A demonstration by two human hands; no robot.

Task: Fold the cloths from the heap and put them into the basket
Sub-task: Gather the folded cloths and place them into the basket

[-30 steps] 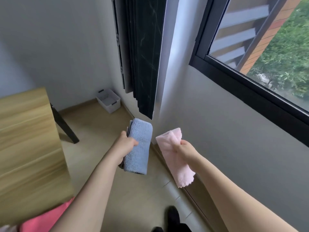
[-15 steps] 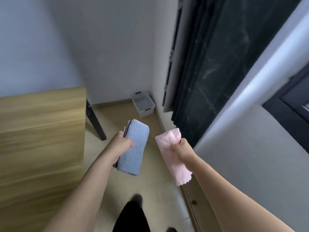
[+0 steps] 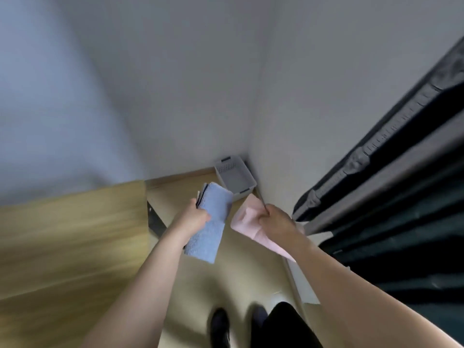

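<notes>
Gripping folded cloths [image 3: 211,222], hands [image 3: 194,218] near basket [image 3: 236,175]

White walls [image 3: 175,84], wooden table [image 3: 70,234], dark curtain [image 3: 401,209]

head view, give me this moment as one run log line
left hand: holds folded blue cloth | right hand: holds pink cloth | basket: on floor in corner, ahead | cloths not yet in basket

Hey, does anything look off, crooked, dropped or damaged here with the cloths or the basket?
Nothing stands out. The left hand holds a folded blue cloth, the right hand holds a pink cloth, and the basket sits upright on the floor in the corner. The picture is blurred, so small flaws would not show.
</notes>
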